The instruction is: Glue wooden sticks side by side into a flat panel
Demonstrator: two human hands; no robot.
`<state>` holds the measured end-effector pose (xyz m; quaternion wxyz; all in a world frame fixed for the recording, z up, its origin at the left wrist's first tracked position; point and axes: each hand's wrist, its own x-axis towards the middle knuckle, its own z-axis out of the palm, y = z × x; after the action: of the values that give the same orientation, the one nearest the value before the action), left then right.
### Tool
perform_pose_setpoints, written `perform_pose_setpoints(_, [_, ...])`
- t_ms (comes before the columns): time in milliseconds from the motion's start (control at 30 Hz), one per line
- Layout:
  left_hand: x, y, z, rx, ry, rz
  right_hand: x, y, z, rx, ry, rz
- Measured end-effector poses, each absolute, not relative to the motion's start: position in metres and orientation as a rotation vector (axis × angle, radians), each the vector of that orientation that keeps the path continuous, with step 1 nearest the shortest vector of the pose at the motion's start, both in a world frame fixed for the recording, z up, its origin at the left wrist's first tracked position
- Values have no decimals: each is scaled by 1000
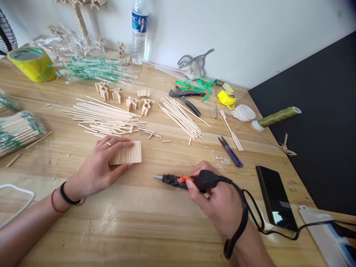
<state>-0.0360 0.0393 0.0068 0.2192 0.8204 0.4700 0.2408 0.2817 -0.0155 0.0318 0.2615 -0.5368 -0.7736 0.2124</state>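
Note:
My left hand [101, 165] is closed around a small flat panel of short wooden sticks [136, 152] laid side by side. Its thumb is on the near edge and the fingers are on the far edge; part of the panel is hidden under the hand. In my right hand [219, 204] is a black corded hot glue gun [205, 180] with an orange trigger. Its metal nozzle points left towards the panel, a short way apart from it. Beyond the left hand lies a loose spread of long thin sticks [105, 115].
Behind the sticks stand several small stick assemblies [132, 104]. Pliers-like cutters [187, 96], purple snips [230, 151] and a phone [276, 196] lie to the right. A water bottle [139, 40] stands by the wall, yellow tape [33, 65] at far left. The gun's black cord [299, 230] crosses the right side.

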Motion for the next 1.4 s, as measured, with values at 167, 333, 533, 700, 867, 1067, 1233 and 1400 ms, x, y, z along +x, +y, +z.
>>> perform_pose_setpoints(167, [-36, 39, 7, 2276, 1304, 662, 278, -17, 31, -1357, -2158, 732])
perform_pose_setpoints(333, [-36, 39, 7, 2278, 1299, 661, 279, -17, 33, -1444, -2089, 618])
perform_pose_setpoints(533, [-35, 39, 8, 2256, 1315, 657, 269, -21, 34, -1292, -2164, 675])
perform_pose_setpoints(700, [-34, 39, 9, 2269, 1308, 653, 270, -22, 34, -1257, -2176, 666])
perform_pose_setpoints(867, [-34, 39, 8, 2276, 1293, 671, 269, -22, 34, -1321, -2159, 594])
perform_pose_setpoints(1067, [-35, 39, 8, 2268, 1299, 662, 265, -26, 33, -1228, -2182, 709])
perform_pose_setpoints(1233, [-34, 39, 9, 2262, 1313, 641, 267, -26, 32, -1278, -2190, 656])
perform_pose_setpoints(1400, [-34, 39, 9, 2277, 1308, 654, 269, -23, 31, -1287, -2167, 620])
